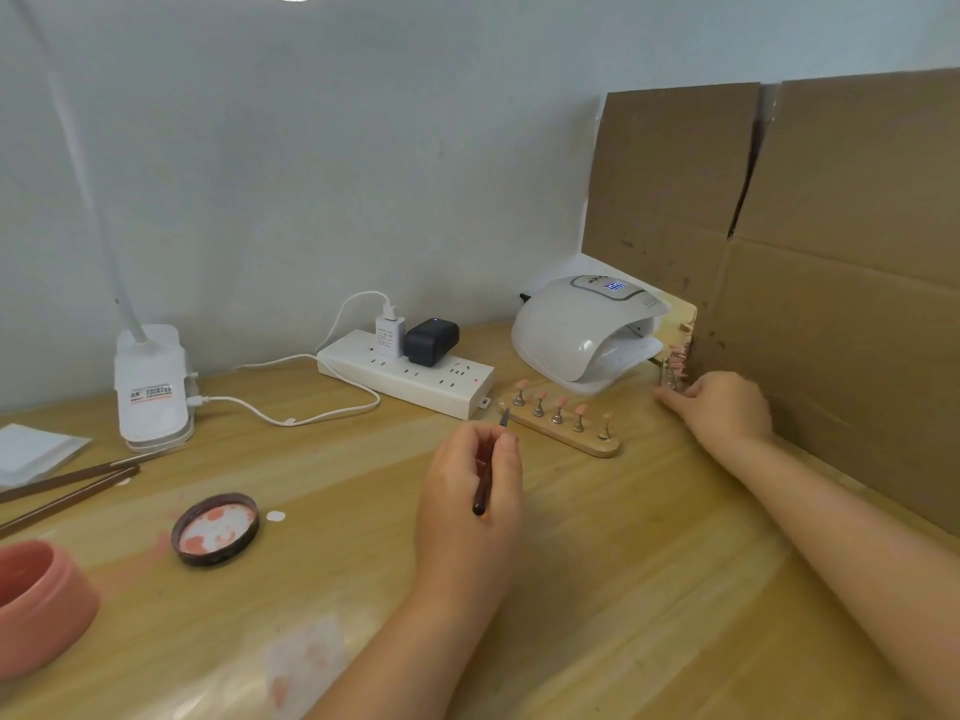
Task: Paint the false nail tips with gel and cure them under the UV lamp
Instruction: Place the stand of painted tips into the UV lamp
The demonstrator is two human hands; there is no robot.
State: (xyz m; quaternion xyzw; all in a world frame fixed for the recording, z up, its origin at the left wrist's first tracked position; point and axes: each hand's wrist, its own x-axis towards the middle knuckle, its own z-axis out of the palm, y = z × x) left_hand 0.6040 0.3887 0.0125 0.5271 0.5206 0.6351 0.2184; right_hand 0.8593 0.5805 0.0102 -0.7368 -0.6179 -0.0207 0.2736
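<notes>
Pale wooden counter (597, 589) set against a plain light-grey wall (311, 174), stained in pink patches near the left front; brown cardboard sheets (831, 252) stood upright along the right edge. White power strip (410, 379) lay at the rear with a white charger and a black adapter plugged in. White lamp base (150, 384) stood at the left, its neck rising out of view. Dark lid (215, 529) smeared with pink gel lay face-up left of centre, a pink jar (36, 605) at the left edge, two brown-handled brushes (67, 485) beyond it. White UV lamp (587, 332) sat at the rear right, display lit, opening turned toward the right. Wooden holder (563, 432) lay just in front of the lamp, carrying five pink nail tips on small metal stands, all upright. Second holder (675, 368) of pink tips sat beside the lamp's opening, against the cardboard, partly hidden. Left hand (475, 491) rested near the first holder, fingers curled round a thin dark brush (485, 475), tip pointed up toward the holder. Right hand (722, 407) reached to the second holder, fingers curled at its near end; contact could not be made out clearly.
</notes>
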